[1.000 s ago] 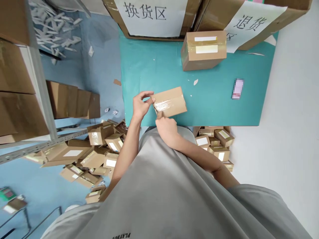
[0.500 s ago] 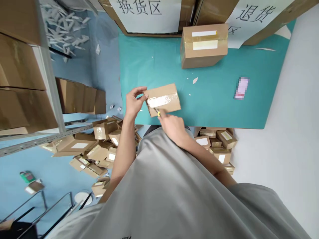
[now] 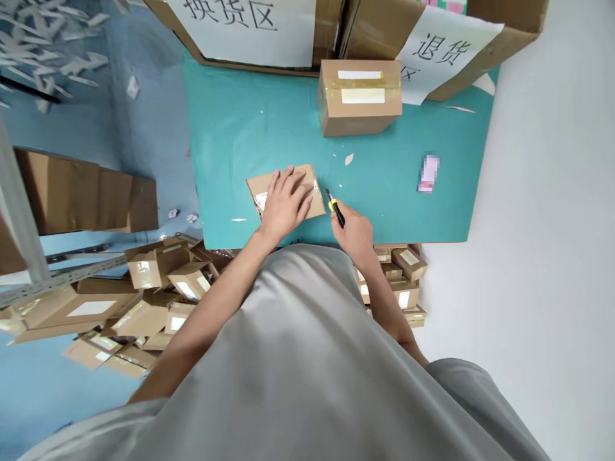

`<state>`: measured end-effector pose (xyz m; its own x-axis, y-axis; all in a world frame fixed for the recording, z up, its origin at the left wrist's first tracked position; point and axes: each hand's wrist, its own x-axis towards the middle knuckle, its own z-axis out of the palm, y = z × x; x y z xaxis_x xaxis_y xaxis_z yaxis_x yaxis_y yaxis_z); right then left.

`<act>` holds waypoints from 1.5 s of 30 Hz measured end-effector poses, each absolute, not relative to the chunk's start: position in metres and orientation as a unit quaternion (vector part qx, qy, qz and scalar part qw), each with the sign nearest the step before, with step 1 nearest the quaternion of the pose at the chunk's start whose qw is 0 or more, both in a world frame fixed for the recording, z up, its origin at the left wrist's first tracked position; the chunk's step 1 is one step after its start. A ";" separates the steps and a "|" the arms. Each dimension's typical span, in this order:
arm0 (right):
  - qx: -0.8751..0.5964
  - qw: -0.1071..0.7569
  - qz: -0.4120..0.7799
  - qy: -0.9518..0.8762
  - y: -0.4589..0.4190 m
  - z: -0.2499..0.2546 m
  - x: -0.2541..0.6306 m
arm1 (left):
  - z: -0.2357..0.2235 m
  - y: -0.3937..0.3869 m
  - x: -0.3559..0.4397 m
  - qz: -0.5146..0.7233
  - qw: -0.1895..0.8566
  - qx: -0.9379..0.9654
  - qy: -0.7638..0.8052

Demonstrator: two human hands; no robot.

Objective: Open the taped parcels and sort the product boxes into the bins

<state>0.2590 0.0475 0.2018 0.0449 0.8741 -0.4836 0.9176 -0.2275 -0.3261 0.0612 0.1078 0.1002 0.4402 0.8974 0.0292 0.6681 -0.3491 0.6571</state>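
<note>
Teal counter [image 3: 240, 121] beside white wall [image 3: 542, 192] at right; blue floor [image 3: 148, 121] at left. Heaped cartons [image 3: 156, 266], near left, too overlapped to count. Two large boxes [image 3: 377, 32] along far edge; one taped box [image 3: 360, 125] before right one. One small box [image 3: 316, 203] on counter's near side; left hand [image 3: 284, 206] flat on top, fingers spread, grasping nothing. Right hand [image 3: 354, 232] grips one yellow-black cutter [image 3: 335, 209], just right of small box.

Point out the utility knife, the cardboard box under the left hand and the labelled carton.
Utility knife [image 3: 337, 213], head view: handle.
Cardboard box [image 3: 316, 205], head view: top face, right end.
Labelled carton [image 3: 362, 96], head view: lower label.
</note>
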 end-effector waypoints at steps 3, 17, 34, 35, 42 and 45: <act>0.724 0.067 -0.293 0.621 0.051 0.203 0.245 | 0.099 0.108 0.058 0.201 0.289 0.801 0.484; 0.773 0.179 -0.218 0.568 0.066 0.208 0.195 | 0.100 0.108 0.055 0.201 0.330 0.800 0.459; 0.804 0.224 -0.194 0.515 0.073 0.223 0.162 | 0.091 0.106 0.056 0.286 0.405 0.760 0.421; 0.805 0.225 -0.194 0.513 0.075 0.223 0.161 | 0.090 0.106 0.056 0.291 0.404 0.759 0.420; 0.823 0.228 -0.192 0.484 0.084 0.225 0.149 | 0.086 0.104 0.058 0.285 0.395 0.765 0.421; 0.827 0.244 -0.202 0.465 0.078 0.228 0.149 | 0.087 0.102 0.058 0.276 0.394 0.774 0.411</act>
<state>0.1490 0.0783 0.2284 0.4870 0.6702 -0.5601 0.8669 -0.4492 0.2162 0.0584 0.1023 0.0875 0.5098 0.8540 0.1039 0.4184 -0.3516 0.8374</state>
